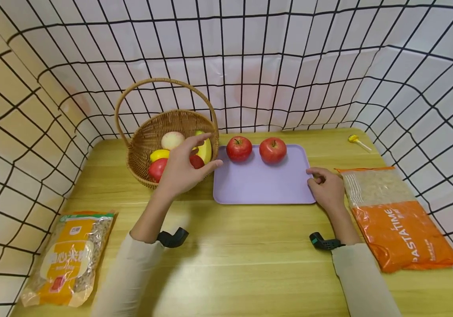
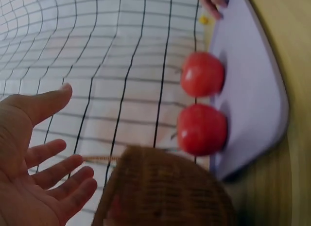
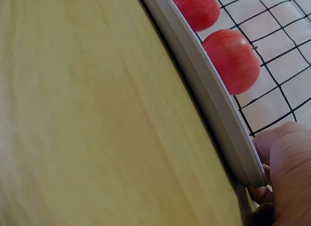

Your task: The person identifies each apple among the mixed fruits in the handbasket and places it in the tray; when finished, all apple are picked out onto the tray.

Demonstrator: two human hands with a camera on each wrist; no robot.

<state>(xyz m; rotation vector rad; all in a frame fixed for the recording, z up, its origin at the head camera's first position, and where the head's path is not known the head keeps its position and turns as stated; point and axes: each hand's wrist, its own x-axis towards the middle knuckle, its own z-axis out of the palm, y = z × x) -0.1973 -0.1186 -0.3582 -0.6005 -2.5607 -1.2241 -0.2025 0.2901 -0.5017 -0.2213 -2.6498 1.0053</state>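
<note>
My left hand [image 1: 184,166] is over the front of a wicker basket [image 1: 145,135], its thumb and fingers spread apart with nothing between them. Inside the basket lie a pale round fruit [image 1: 172,140], a yellow fruit like a lemon [image 1: 159,155], a long yellow fruit [image 1: 206,152] and red fruit [image 1: 157,169], partly hidden by the hand. To the basket's right is a lilac tray [image 1: 262,187] bearing two red apples [image 1: 239,149] [image 1: 272,150] along its back edge. At the tray's right rim my right hand [image 1: 328,189] holds on with curled fingers and thumb.
An orange pasta bag [image 1: 404,229] lies on the right, close to my right forearm. A yellow-wrapped lollipop [image 1: 354,138] is at the back right. Another food bag [image 1: 70,259] lies at the front left. Black wire mesh [image 1: 242,70] encloses the table's back and sides.
</note>
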